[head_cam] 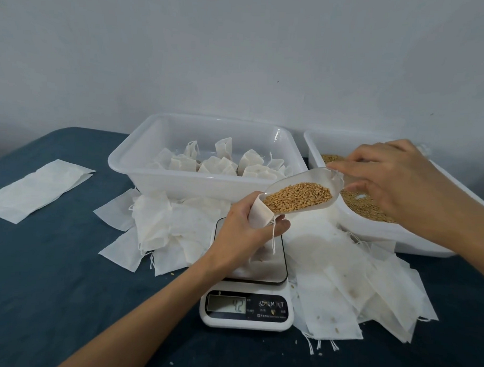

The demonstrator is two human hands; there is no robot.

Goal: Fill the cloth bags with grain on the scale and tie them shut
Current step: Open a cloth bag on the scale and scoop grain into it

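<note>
Dark blue table (54,259) lay bare along the near left, open room there, while the far edge was crowded: a white tub (132,163) of tied bags (249,163) on the left, and a second tub (371,229) of grain (363,205) on the right, close beside it. Empty bags (341,283) sprawled in heaps on both sides of the scale (247,309), hemming it in, with one flat sheet (35,189) off alone to the far left. The left hand (245,224) was curled round a small white cloth bag (260,215) above the scale's plate, mouth held open. The right hand (400,178) pinched the handle of a clear scoop (312,183), its lip at the bag's mouth, heaped with golden grain. The display read 42.
</note>
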